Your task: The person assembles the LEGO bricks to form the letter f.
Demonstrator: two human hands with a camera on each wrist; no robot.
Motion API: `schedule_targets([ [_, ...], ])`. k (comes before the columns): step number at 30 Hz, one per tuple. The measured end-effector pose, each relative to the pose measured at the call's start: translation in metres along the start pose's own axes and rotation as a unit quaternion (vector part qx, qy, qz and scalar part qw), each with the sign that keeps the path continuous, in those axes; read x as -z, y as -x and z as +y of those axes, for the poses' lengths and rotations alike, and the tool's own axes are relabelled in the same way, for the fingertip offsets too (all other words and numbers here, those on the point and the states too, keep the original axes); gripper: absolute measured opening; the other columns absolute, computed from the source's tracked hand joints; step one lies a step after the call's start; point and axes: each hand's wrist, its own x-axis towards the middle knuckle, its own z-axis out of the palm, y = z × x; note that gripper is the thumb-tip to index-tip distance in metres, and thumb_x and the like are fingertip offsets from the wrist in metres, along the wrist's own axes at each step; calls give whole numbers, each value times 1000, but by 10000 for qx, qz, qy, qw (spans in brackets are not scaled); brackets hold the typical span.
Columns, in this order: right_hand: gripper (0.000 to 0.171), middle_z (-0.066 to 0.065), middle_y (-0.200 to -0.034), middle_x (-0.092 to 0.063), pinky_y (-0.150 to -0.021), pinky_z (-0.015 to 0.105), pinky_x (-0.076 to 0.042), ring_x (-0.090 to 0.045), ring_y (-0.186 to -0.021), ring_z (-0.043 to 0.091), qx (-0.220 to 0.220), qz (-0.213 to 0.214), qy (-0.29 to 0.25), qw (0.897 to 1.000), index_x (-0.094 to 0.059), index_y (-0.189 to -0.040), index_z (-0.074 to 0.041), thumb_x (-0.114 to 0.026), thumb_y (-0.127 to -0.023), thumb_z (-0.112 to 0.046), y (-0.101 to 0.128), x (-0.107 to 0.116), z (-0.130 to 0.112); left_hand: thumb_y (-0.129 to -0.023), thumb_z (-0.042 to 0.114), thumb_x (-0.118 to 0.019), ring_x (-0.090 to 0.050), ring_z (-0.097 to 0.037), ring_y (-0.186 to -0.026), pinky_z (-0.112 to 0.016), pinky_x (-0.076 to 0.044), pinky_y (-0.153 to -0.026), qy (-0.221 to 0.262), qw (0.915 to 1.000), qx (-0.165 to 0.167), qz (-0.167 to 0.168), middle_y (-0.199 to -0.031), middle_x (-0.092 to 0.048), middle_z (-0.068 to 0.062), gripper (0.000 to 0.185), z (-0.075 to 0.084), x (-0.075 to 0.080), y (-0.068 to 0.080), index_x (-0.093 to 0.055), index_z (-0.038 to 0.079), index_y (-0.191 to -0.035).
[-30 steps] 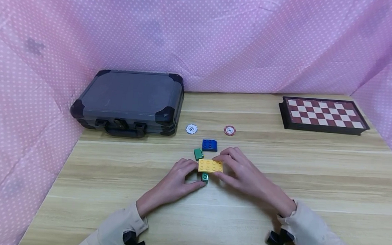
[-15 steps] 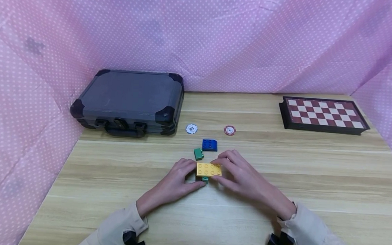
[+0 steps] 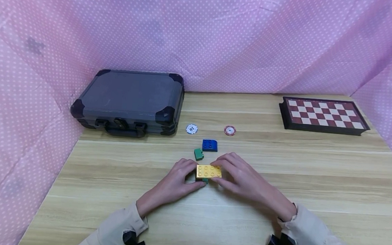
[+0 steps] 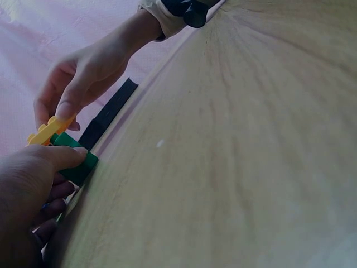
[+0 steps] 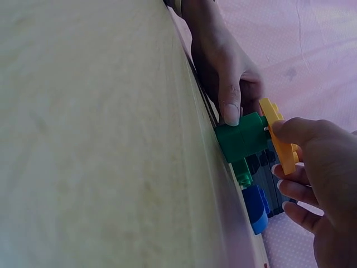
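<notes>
Near the middle of the table my left hand steadies a green toy brick, thumb on one side and fingers behind. A flat yellow brick, two studs wide, lies level over it and hides most of it in the head view. My right hand pinches the yellow brick's right end between thumb and fingers. In the right wrist view the yellow brick sits right at the green brick's studs. Just beyond are a second green brick, tipped on its side, and a blue brick with studs up.
A white poker chip and a red poker chip lie behind the bricks. A grey hard case stands at the back left, a folded chessboard at the back right. Pink dotted cloth hangs behind the wooden table.
My right hand has brought the yellow brick slightly toward me and down over the held green brick, which now shows less beneath it. My left hand stays in place.
</notes>
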Motion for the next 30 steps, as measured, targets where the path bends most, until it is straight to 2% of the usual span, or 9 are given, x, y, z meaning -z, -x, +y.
schedule_targets([
  [13,37,-2,-119,-64,-90,35,-53,-56,-109,12,231,-133,118,9996,-69,-125,-10,-77,-94,-29,-1,2,0,-93,28,-81,-53,-14,-110,-40,-48,-93,15,10000,64,-21,-119,-66,4,37,1,0,0,-69,14,-125],
  [23,36,-2,-117,-62,-87,33,-52,-53,-106,11,248,-360,127,9990,-69,-127,-11,-74,-97,-31,-3,5,0,-89,23,-84,-53,-14,-111,-40,-48,-95,66,10000,-12,25,-118,-66,3,38,1,0,-1,-70,13,-122],
  [30,36,-2,-119,-61,-87,33,-52,-51,-109,11,105,-605,47,9981,-69,-129,-13,-71,-99,-33,-5,9,-1,-89,24,-85,-53,-13,-110,-39,-48,-93,111,9999,33,51,-118,-66,5,37,1,-1,0,-70,14,-121],
])
